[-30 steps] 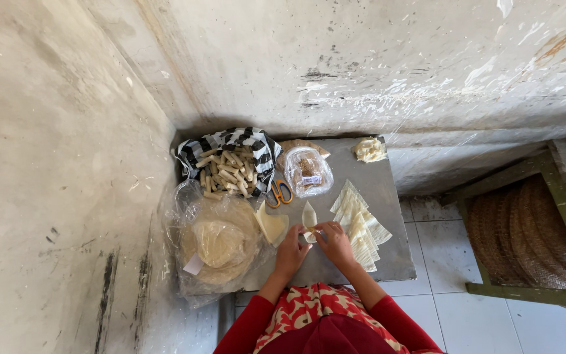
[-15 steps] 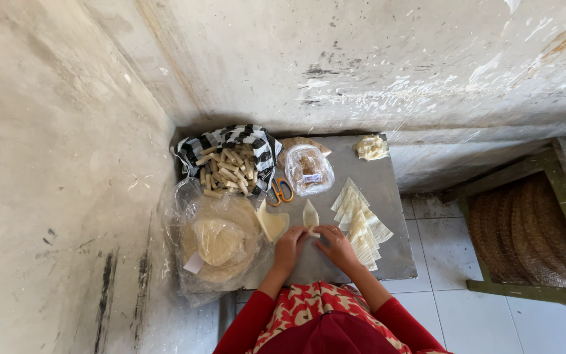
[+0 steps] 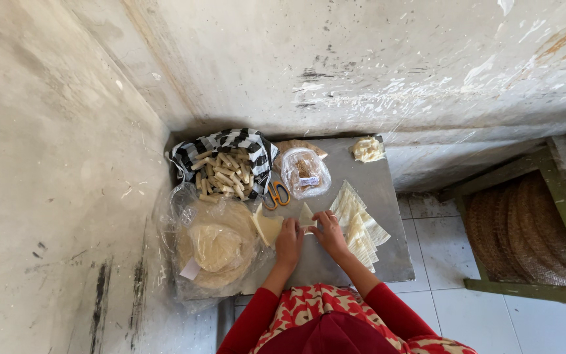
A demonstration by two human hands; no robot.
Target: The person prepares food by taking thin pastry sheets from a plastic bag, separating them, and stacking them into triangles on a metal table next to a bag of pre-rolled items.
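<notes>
I judge the step in hand is folding a wrapper at frame centre, on the grey surface. Left hand and right hand both pinch it with closed fingers. Advice: keep edges aligned and press the seam flat.

Containers, largest first: clear bag, lower left, holds round sheets. Striped bag, upper left, holds finished rolls. Small bag holds brown filling.
</notes>
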